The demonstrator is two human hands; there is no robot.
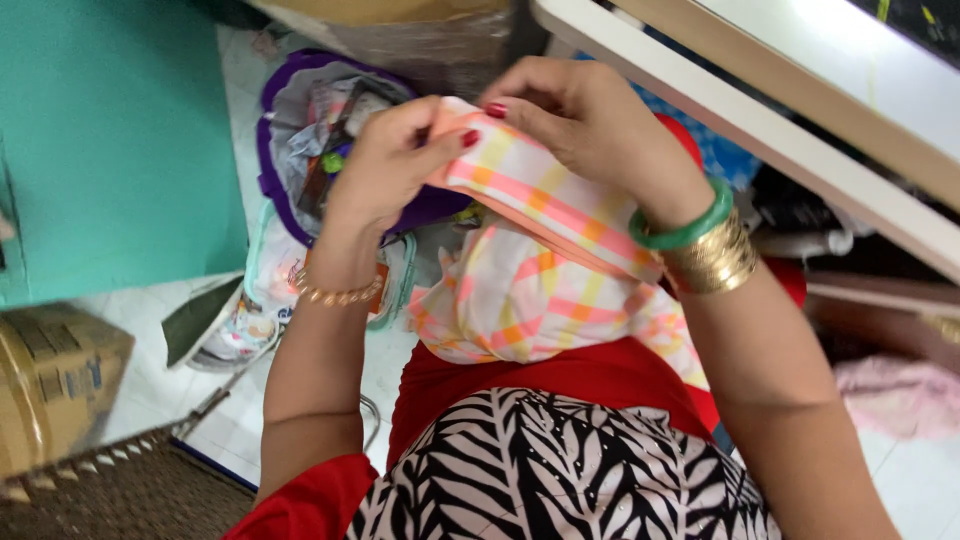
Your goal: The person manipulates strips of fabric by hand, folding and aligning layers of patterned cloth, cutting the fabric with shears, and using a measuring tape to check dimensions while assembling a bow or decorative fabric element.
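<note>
Both hands pinch one edge of a checked cloth, centre frame.

The left hand point(385, 165) and right hand point(580, 120) grip the pink-and-yellow checked cloth point(530, 270) along its orange-trimmed edge, apparently keeping it taut; the rest drapes onto the lap. A purple-rimmed bag point(300, 140) sits behind on the floor.

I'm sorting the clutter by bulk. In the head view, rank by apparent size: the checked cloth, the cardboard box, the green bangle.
1. Checked cloth, held by the left hand and right hand; it's nearest the camera, which inflates it.
2. Cardboard box, partly cut off by the frame.
3. Green bangle.
</note>
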